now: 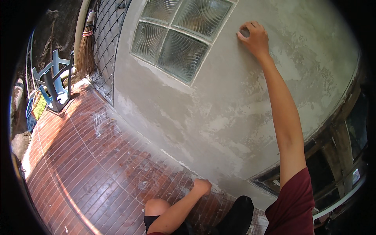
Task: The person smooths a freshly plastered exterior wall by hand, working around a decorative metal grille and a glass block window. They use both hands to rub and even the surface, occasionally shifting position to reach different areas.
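My right arm reaches up across a grey plastered wall (219, 117). Against it, to the right of a glass-block window (184, 55), my right hand (256, 39) is curled with thumb and fingers around a small dark grey piece (245, 32). Most of that piece is hidden by the fingers, and its kind cannot be made out. Lighter, smeared patches mark the wall around and below this hand. Low down, past my bare knee (157, 206), my left hand (202, 187) is closed in a fist near the wall's foot, with nothing showing in it.
Pale dust lies along the wall's foot on the reddish-brown slatted floor (98, 168). At the left stand a blue-and-grey plastic stand (56, 88) and a stick broom (85, 51) beside a wire-mesh panel (106, 43). Dark wooden framing (333, 156) borders the wall at the right.
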A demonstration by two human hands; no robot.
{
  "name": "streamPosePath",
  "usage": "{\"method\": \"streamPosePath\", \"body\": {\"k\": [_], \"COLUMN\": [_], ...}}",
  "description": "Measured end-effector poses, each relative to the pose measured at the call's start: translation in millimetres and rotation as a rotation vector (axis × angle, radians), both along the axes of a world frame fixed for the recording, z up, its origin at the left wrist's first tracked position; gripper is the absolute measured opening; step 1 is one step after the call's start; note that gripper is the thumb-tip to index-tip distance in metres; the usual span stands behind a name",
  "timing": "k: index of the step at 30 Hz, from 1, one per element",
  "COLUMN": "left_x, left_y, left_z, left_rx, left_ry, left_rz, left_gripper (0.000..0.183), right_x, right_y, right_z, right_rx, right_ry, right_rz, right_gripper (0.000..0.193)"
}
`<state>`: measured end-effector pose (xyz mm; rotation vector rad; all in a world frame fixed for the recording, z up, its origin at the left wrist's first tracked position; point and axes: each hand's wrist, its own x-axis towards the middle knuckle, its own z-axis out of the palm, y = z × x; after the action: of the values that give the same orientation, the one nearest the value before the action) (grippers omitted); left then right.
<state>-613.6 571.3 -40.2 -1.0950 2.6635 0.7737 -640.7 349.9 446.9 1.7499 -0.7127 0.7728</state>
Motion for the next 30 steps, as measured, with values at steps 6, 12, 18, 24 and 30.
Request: {"method": "streamPosePath", "body": {"k": [6, 12, 18, 24, 30], "left_x": [0.8, 1.4, -2.2, 5.5, 7.0], "left_y": [-1.4, 0.7, -0.6, 1.6, 3.8], "left_z": [-2.3, -2.6, -4.6, -1.0, 4.4], "left_rx": [-0.004, -0.022, 0.004, 0.000, -0.007], "left_ry": [-0.006, -0.002, -0.037, -0.023, -0.046], "left_rz": [-0.013, -0.014, -0.029, -0.014, -0.019], "left_gripper": [0.032, 0.032, 0.032, 0.032, 0.032], "right_x": [0.0, 2.4, 0.9, 0.4, 0.5], "right_y": [-1.6, 3.7, 3.4, 0.0, -0.9], "right_z": [2.2, 1.3, 0.4, 7.0, 1.1], "right_rx": [0.113, 0.020, -0.081, 0.093, 0.057], "right_ry": [-0.206, -0.058, 0.030, -0.300, -0.183], "right_rz": [0.055, 0.004, -0.055, 0.088, 0.073], "right_gripper": [0.017, 0.019, 0.018, 0.018, 0.020]}}
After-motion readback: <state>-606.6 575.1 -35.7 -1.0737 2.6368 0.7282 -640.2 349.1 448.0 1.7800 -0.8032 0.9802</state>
